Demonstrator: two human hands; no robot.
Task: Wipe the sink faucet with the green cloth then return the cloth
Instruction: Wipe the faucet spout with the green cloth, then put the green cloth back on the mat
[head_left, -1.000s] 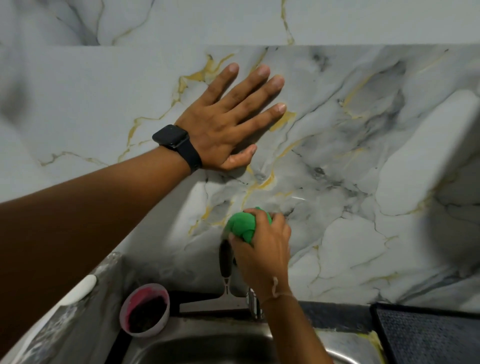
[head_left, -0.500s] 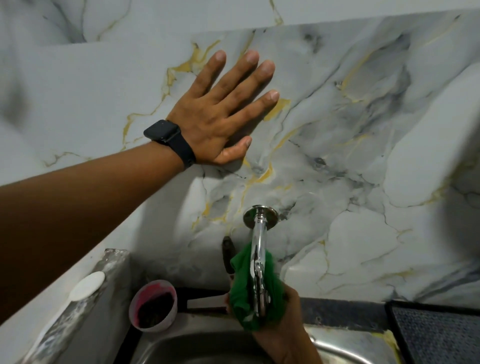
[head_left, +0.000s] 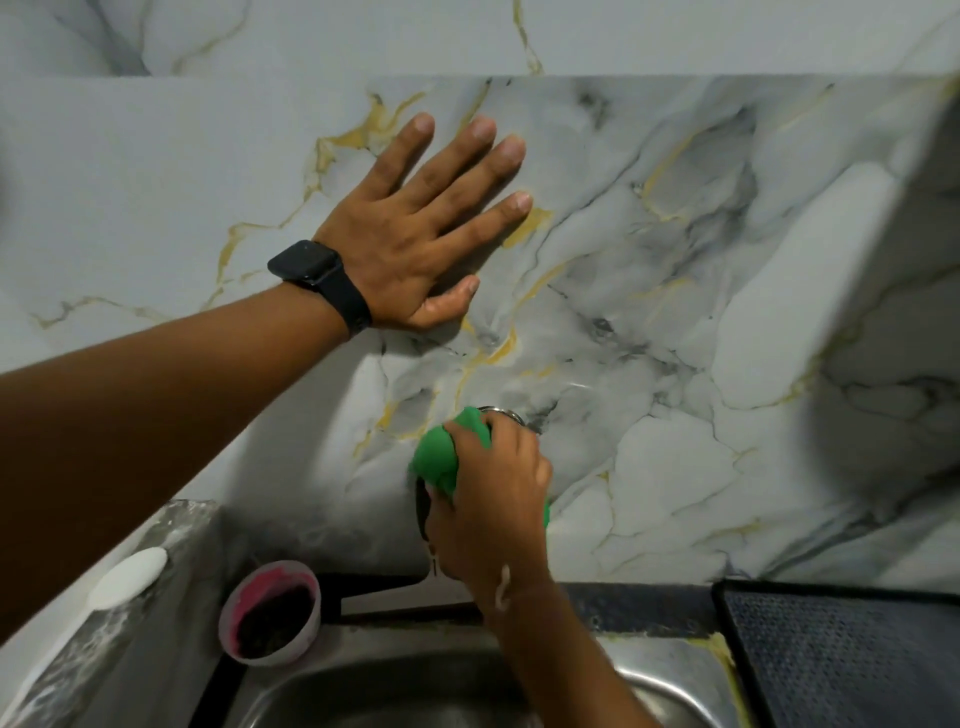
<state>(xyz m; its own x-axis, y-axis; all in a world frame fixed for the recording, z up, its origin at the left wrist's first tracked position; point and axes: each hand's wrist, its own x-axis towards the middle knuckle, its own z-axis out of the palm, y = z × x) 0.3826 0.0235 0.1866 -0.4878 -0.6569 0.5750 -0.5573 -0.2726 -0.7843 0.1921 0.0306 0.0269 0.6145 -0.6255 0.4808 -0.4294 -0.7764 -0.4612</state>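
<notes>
Right hand (head_left: 491, 499): my fingers are wrapped tight round the green cloth (head_left: 448, 454), bunched on the faucet (head_left: 500, 413) top at the marble wall (head_left: 675, 260).
Left hand (head_left: 415, 244): spread flat on the wall, holding nothing.
Edges: sink (head_left: 363, 691) rim below; dark mat (head_left: 852, 654) right; pink cup (head_left: 270, 618) left.
Hidden: faucet nearly all covered; only a metal sliver shows.

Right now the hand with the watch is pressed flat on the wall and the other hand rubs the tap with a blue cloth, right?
Almost. The cloth is green, not blue, as the head view shows. The rest holds: the left hand lies flat on the wall, and the right hand rubs the tap.
</notes>
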